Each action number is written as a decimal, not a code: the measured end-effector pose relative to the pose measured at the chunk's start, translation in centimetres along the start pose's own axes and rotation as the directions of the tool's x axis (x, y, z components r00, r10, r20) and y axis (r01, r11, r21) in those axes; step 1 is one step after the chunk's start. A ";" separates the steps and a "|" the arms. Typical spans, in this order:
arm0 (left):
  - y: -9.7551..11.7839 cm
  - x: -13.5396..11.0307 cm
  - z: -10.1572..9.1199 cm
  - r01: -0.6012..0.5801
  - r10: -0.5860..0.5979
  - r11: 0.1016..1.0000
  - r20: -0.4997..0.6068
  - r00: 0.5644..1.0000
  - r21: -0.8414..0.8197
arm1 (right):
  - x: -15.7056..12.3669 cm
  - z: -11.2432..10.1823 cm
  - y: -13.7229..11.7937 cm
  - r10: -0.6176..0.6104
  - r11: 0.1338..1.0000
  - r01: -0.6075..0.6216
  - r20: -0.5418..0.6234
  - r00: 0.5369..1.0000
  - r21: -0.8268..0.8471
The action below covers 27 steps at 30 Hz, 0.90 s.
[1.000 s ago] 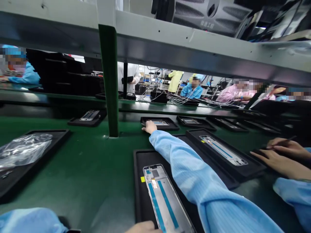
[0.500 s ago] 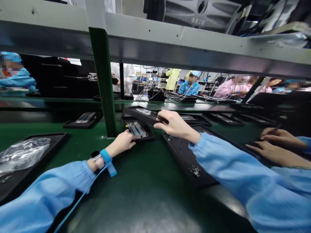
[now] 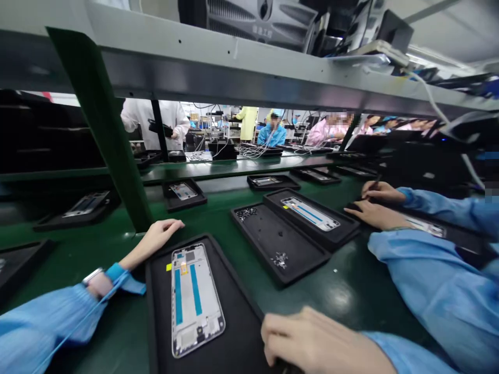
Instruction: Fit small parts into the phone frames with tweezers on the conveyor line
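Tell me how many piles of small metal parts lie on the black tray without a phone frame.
2 piles on the black tray: one at its far end, one toward its near end. None seems hidden.

Black tray (image 3: 237, 332) sits between left hand (image 3: 154, 239) and right hand (image 3: 315, 340), blocking direct path; green mat (image 3: 312, 291) passable below screw tray (image 3: 268, 244); green shelf post (image 3: 99, 130) just past left hand.
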<state>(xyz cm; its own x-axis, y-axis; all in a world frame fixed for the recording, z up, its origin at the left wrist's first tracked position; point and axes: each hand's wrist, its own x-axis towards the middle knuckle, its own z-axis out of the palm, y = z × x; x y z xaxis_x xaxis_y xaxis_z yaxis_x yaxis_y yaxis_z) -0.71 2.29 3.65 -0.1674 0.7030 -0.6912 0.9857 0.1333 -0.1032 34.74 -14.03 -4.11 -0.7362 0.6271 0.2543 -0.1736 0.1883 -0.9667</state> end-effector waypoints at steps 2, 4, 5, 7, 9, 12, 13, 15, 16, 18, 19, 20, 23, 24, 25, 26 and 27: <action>0.3 -1.5 -0.8 -0.007 0.006 1.000 0.098 0.995 0.007 | 0.9 -1.1 2.1 0.043 0.990 -0.033 -0.065 0.997 0.140; 1.4 -3.0 -1.8 -0.011 0.004 1.000 0.234 0.972 0.029 | 2.4 -2.7 5.4 0.208 0.962 -0.163 -0.199 0.958 0.220; 2.2 -3.7 -2.2 -0.021 0.006 0.999 0.308 0.951 0.045 | 3.2 -3.5 7.4 0.327 0.935 -0.271 -0.261 0.908 0.229; 4.3 -4.6 -2.7 -0.062 0.031 0.995 0.336 0.941 0.080 | 5.0 -4.7 11.7 0.409 0.908 -0.353 -0.293 0.864 0.228; 6.5 -5.2 -2.3 -0.084 0.063 0.994 0.278 0.958 0.063 | 6.9 -5.2 15.9 0.460 0.885 -0.408 -0.293 0.838 0.222; 8.7 -5.1 -0.1 -0.100 0.103 0.995 0.191 0.976 -0.024 | 9.1 -4.6 20.5 0.534 0.845 -0.490 -0.279 0.798 0.216; 9.0 -5.0 0.9 -0.107 0.111 0.994 0.154 0.982 -0.038 | 9.6 -4.1 21.5 0.552 0.833 -0.510 -0.279 0.786 0.213; 9.0 -4.7 2.5 -0.123 0.126 0.992 0.094 0.988 -0.035 | 10.1 -3.1 22.5 0.575 0.818 -0.538 -0.283 0.767 0.205; 8.9 -4.7 3.1 -0.127 0.129 0.991 0.075 0.989 -0.030 | 10.2 -2.5 22.7 0.582 0.813 -0.547 -0.286 0.761 0.199; 8.6 -4.7 3.8 -0.116 0.117 0.993 0.059 0.991 -0.028 | 10.1 -1.6 22.7 0.588 0.808 -0.560 -0.291 0.754 0.184; 8.5 -4.7 3.9 -0.102 0.103 0.994 0.053 0.993 -0.028 | 10.1 -1.3 22.7 0.589 0.807 -0.563 -0.292 0.754 0.175; 8.5 -4.8 3.9 -0.086 0.087 0.996 0.043 0.995 -0.025 | 10.0 -1.1 22.7 0.587 0.809 -0.565 -0.293 0.755 0.163; 8.7 -5.1 3.7 -0.048 0.048 0.999 0.005 0.999 0.007 | 9.8 -0.8 22.8 0.567 0.819 -0.563 -0.303 0.766 0.111; 8.8 -5.1 3.6 -0.041 0.041 0.999 -0.006 0.999 0.014 | 9.9 -0.8 22.9 0.560 0.822 -0.563 -0.307 0.769 0.089; 8.9 -5.1 3.6 -0.036 0.037 0.999 -0.017 0.999 0.015 | 9.9 -0.8 23.0 0.555 0.823 -0.565 -0.310 0.772 0.067; 8.9 -5.2 3.5 -0.034 0.035 0.999 -0.024 0.999 0.009 | 9.9 -0.7 23.1 0.552 0.822 -0.568 -0.310 0.774 0.045; 8.9 -5.2 3.5 -0.034 0.034 0.999 -0.025 0.999 -0.003 | 10.0 -0.7 23.1 0.549 0.821 -0.571 -0.308 0.777 0.025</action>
<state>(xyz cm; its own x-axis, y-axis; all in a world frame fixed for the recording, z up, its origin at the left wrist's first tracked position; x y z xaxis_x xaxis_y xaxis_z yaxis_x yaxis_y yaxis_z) 8.96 -2.64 3.78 -0.1343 0.7244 -0.6762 0.9907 0.1115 -0.0774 23.85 -2.86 -23.85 -0.4654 0.8235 -0.3245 0.2614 -0.2223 -0.9393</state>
